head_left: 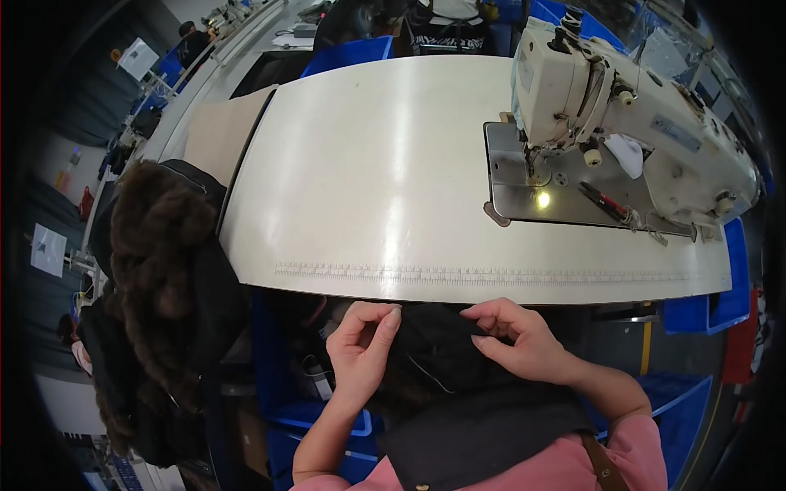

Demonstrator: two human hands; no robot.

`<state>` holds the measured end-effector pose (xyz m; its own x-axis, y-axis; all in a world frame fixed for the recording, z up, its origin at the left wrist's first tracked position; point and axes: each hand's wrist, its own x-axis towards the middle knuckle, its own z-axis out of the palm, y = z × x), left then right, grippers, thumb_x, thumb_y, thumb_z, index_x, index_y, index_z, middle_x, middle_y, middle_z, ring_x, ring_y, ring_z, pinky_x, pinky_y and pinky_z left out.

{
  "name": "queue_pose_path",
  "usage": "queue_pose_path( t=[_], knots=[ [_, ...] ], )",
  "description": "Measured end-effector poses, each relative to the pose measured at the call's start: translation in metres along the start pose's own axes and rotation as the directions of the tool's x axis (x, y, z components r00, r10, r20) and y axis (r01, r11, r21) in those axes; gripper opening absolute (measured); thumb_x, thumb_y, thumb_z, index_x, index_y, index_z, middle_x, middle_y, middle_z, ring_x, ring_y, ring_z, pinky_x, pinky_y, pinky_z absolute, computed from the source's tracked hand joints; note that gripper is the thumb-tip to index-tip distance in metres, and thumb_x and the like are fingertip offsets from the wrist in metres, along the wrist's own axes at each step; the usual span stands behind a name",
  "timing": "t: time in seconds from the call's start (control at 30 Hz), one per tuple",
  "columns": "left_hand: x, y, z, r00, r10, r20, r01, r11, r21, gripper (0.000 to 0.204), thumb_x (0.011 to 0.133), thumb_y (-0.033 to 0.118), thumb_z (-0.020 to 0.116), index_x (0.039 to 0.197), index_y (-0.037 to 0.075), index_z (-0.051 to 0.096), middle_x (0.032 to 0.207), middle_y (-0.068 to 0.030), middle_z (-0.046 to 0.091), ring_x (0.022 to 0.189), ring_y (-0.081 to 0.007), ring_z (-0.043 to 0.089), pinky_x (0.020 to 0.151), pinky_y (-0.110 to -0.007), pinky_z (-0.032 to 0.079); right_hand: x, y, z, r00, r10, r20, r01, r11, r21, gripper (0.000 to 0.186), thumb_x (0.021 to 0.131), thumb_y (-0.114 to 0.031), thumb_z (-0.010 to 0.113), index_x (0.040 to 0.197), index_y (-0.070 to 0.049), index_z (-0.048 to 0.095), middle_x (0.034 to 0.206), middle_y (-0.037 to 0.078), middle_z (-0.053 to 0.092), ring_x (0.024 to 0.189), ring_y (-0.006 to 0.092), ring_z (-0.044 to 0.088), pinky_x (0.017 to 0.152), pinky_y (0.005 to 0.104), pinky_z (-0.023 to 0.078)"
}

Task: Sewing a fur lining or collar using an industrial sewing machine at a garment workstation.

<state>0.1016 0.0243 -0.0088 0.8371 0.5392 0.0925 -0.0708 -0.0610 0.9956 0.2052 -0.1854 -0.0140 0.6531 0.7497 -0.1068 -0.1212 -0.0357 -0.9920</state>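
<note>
My left hand (362, 344) pinches the upper left edge of a dark garment (430, 352) lying over my lap just below the table's front edge. My right hand (516, 344) is at the garment's upper right, fingers curled on the cloth and thumb near a fold. A short zipper or pale seam line crosses the dark cloth between my hands. A white sewing machine (622, 123) stands at the right of the white table (368, 180), with red-and-black handled snips (598, 196) on its metal plate.
Dark coats with brown fur (160, 254) are piled at the left beside a beige board (217, 131). A printed ruler (393, 272) runs along the table's front. Blue bins (344, 53) sit behind and below the table. Other people (196, 45) are at stations in the background.
</note>
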Motion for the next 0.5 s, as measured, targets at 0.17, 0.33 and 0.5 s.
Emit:
queue_pose_path(
  t=[0.17, 0.33, 0.5],
  knots=[
    [-0.027, 0.007, -0.018, 0.662, 0.688, 0.299, -0.731, 0.502, 0.463, 0.042, 0.068, 0.007, 0.086, 0.105, 0.006, 0.066, 0.097, -0.0092, 0.065, 0.076, -0.0213, 0.06, 0.067, -0.033, 0.048, 0.0, -0.009, 0.0, 0.979, -0.199, -0.042, 0.186, 0.959, -0.214, 0.029, 0.087, 0.002, 0.063, 0.115, -0.004, 0.065, 0.079, -0.001, 0.056, 0.067, 0.0046, 0.053, 0.062, 0.0199, 0.045],
    [-0.041, 0.009, 0.011, 0.865, 0.501, 0.039, -0.484, 0.809, 0.334, 0.064, 0.062, 0.021, 0.091, 0.119, 0.008, 0.064, 0.109, -0.0118, 0.065, 0.081, -0.0232, 0.06, 0.065, -0.031, 0.049, 0.002, -0.014, 0.005, 0.785, -0.563, 0.257, 0.612, 0.645, -0.458, 0.03, 0.072, 0.002, 0.067, 0.1, -0.008, 0.071, 0.082, 0.005, 0.061, 0.068, 0.0189, 0.062, 0.054, 0.027, 0.05],
    [-0.04, 0.012, -0.015, 0.618, 0.502, 0.605, -0.786, 0.42, 0.454, 0.046, 0.059, 0.011, 0.07, 0.105, 0.013, 0.074, 0.097, -0.0006, 0.065, 0.076, -0.0189, 0.053, 0.061, -0.027, 0.049, -0.007, -0.01, -0.003, 0.796, -0.523, 0.305, 0.603, 0.734, -0.312, 0.03, 0.082, -0.011, 0.076, 0.111, -0.006, 0.068, 0.094, 0.005, 0.064, 0.077, 0.0183, 0.064, 0.066, 0.0266, 0.053]
  ],
)
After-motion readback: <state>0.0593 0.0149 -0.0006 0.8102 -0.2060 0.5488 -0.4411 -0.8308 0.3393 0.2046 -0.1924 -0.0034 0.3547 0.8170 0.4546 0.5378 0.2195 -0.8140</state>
